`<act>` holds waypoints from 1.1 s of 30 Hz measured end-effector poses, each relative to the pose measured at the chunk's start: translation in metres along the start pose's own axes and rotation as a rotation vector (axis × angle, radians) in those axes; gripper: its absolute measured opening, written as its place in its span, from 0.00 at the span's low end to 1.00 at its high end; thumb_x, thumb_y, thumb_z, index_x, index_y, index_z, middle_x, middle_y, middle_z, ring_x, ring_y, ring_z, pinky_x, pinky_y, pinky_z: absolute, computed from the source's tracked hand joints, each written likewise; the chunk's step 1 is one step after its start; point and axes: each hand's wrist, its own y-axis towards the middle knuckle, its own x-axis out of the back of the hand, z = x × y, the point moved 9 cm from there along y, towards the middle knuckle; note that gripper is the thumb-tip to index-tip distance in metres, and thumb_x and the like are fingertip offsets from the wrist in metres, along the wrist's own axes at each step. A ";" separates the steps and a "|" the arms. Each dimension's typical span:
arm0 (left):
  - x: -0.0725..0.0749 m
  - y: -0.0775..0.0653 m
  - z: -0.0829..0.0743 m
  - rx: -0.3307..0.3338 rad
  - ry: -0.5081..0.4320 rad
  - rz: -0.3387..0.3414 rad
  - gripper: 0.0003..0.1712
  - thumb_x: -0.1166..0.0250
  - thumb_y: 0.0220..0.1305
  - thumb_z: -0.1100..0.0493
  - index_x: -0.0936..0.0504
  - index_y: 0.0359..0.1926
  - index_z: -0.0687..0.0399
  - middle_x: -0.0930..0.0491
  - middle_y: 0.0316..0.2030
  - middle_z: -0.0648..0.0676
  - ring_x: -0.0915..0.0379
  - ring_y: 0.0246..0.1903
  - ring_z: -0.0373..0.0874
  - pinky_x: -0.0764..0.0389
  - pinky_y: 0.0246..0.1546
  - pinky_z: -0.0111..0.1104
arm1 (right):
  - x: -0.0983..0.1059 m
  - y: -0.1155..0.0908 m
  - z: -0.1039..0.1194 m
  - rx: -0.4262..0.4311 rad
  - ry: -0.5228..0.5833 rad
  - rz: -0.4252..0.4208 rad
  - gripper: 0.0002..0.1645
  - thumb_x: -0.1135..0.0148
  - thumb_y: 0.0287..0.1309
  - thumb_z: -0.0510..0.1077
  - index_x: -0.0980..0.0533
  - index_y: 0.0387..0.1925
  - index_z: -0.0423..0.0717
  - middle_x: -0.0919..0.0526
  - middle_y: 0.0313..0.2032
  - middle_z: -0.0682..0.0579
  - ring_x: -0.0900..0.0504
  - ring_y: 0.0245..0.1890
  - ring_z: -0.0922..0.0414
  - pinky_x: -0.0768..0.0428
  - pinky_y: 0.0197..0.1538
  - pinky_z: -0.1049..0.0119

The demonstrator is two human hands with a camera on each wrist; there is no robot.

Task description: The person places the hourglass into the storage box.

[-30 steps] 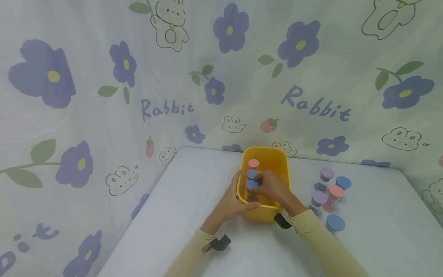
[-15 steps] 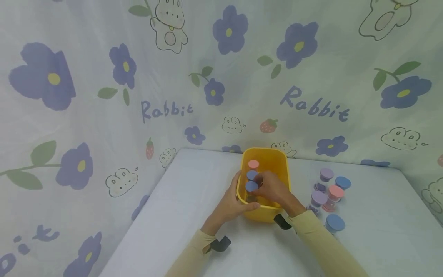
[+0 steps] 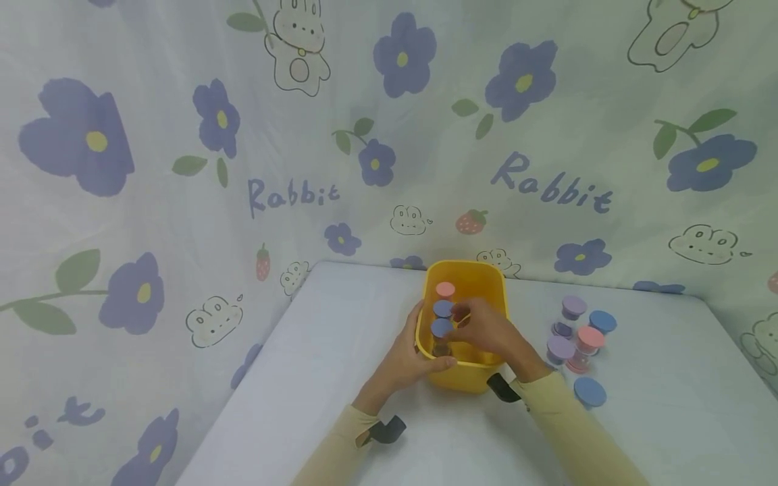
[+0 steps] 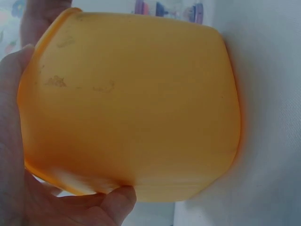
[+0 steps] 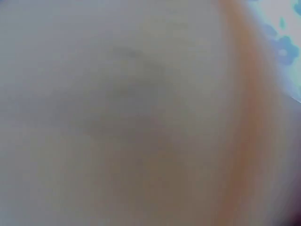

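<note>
My left hand (image 3: 406, 351) grips the near left corner of a yellow plastic bin (image 3: 464, 378), thumb along its front rim. The left wrist view has that hand's fingers (image 4: 117, 202) curled against the bin's side (image 4: 136, 99). Inside, along the left wall, stand a pink-capped sand timer (image 3: 446, 289) and two blue-capped ones, the farther blue timer (image 3: 443, 308) and the nearer blue timer (image 3: 442, 328). Reaching over the right rim, my right hand (image 3: 486, 329) has its thumb and fingers parted beside the blue caps. The right wrist view is mostly blurred.
Several more sand timers stand on the white table right of the bin: purple ones (image 3: 574, 306), a pink one (image 3: 590, 339) and blue ones (image 3: 589, 391). A patterned cloth (image 3: 365, 101) hangs behind the table's back edge.
My right hand has let go of the nearer blue-capped timer and drawn slightly right, its fingers parting. The left hand and the bin stay in place.
</note>
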 end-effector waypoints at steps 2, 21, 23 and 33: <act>0.000 0.000 0.000 0.007 -0.005 0.001 0.69 0.25 0.53 0.29 0.62 0.83 0.31 0.46 0.81 0.46 0.39 0.76 0.52 0.32 0.74 0.59 | 0.012 -0.006 0.004 0.011 0.023 -0.017 0.28 0.24 0.58 0.47 0.20 0.57 0.38 0.14 0.52 0.43 0.15 0.49 0.50 0.13 0.58 0.52; -0.003 0.003 0.000 -0.027 -0.054 0.010 0.68 0.23 0.54 0.36 0.61 0.83 0.33 0.45 0.81 0.49 0.39 0.75 0.49 0.34 0.75 0.60 | 0.117 -0.093 -0.015 0.088 0.045 -0.387 0.24 0.31 0.66 0.55 0.20 0.57 0.47 0.14 0.51 0.45 0.14 0.50 0.52 0.19 0.50 0.85; -0.003 0.003 0.001 -0.025 -0.051 0.013 0.69 0.23 0.54 0.35 0.61 0.83 0.33 0.45 0.81 0.50 0.39 0.75 0.49 0.34 0.75 0.60 | 0.125 -0.101 -0.025 0.080 0.032 -0.419 0.24 0.32 0.66 0.56 0.19 0.56 0.48 0.13 0.50 0.45 0.15 0.46 0.60 0.23 0.46 0.90; -0.004 0.005 -0.002 -0.030 -0.068 0.012 0.68 0.23 0.55 0.38 0.61 0.83 0.34 0.43 0.79 0.41 0.38 0.75 0.46 0.35 0.77 0.57 | 0.144 -0.129 -0.077 0.167 0.084 -0.542 0.18 0.28 0.62 0.41 0.18 0.52 0.41 0.17 0.39 0.74 0.19 0.38 0.79 0.20 0.41 0.88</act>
